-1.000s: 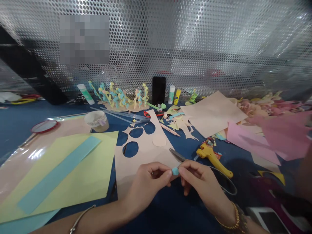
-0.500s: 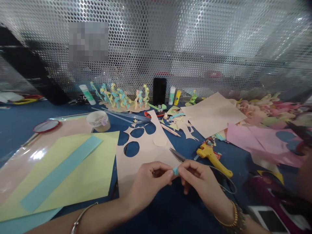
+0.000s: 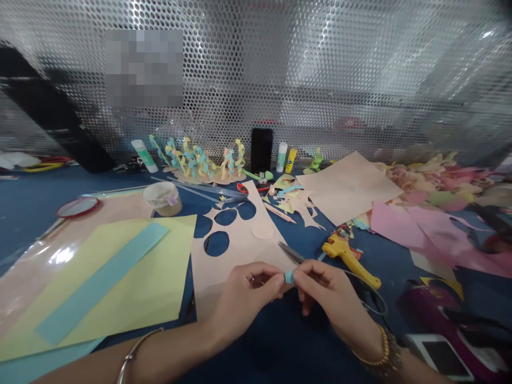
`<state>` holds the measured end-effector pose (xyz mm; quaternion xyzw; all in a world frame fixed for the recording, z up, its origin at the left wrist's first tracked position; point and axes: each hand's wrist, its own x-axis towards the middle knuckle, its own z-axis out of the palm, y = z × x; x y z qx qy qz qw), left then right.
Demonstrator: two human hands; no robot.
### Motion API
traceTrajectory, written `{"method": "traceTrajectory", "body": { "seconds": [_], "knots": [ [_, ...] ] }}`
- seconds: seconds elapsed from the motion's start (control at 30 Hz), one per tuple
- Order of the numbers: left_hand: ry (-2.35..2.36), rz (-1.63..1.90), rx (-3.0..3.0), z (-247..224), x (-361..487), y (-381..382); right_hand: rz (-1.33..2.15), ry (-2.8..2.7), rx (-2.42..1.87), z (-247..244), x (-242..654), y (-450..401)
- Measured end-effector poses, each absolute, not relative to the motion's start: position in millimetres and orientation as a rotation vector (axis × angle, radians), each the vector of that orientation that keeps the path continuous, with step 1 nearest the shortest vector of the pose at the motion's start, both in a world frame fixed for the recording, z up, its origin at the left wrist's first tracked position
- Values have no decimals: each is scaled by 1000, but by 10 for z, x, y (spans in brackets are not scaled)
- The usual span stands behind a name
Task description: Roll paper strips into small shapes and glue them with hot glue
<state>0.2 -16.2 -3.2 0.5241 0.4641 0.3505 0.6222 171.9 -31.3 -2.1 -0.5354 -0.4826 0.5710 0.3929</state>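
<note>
A small piece of blue paper (image 3: 289,277) is pinched between my two hands, low in the middle of the view. My left hand (image 3: 250,290) grips its left end with thumb and forefinger. On its right end, the fingertips of my right hand (image 3: 330,293) are closed. Scissors (image 3: 291,252) lie just behind my right hand, blades toward the far left, their handles hidden by the hand. Beneath and beyond my hands is a pale pink sheet (image 3: 244,250) with several round holes and a loose round disc (image 3: 262,230) on it.
A yellow glue gun (image 3: 350,261) with its cord lies right of my right hand. At left, a blue strip (image 3: 104,282) rests on a yellow sheet (image 3: 160,288). Behind stand a tub (image 3: 163,200), curled paper pieces (image 3: 196,160), glue sticks (image 3: 282,157) and a black phone (image 3: 262,150).
My hands stay nearly in place, and the blue paper between my fingertips has shifted slightly. At the far right, the pink sheet with cutouts has moved and tilted.
</note>
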Motion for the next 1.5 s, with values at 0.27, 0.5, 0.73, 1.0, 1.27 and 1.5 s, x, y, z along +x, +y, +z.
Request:
{"method": "traceTrajectory", "body": {
  "seconds": [0.27, 0.5, 0.73, 1.0, 1.27, 1.5],
  "knots": [
    [1115, 796, 1286, -10, 14, -148, 1384, -1302, -1355, 1, 1720, -336],
    [1078, 780, 1247, 20, 19, -158, 1331, -1321, -1385, 24, 1714, -345],
    [1049, 813, 1250, -14, 4, -165, 1311, -1322, -1409, 31, 1710, -347],
    [1085, 803, 1287, 23, 13, -169, 1276, -1370, -1401, 68, 1717, -349],
    [1062, 832, 1328, -22, 10, -165, 1230, -1401, -1402, 32, 1719, -338],
    [1058, 832, 1336, -8, 5, -164, 1232, -1427, -1387, 7, 1732, -356]
  ]
}}
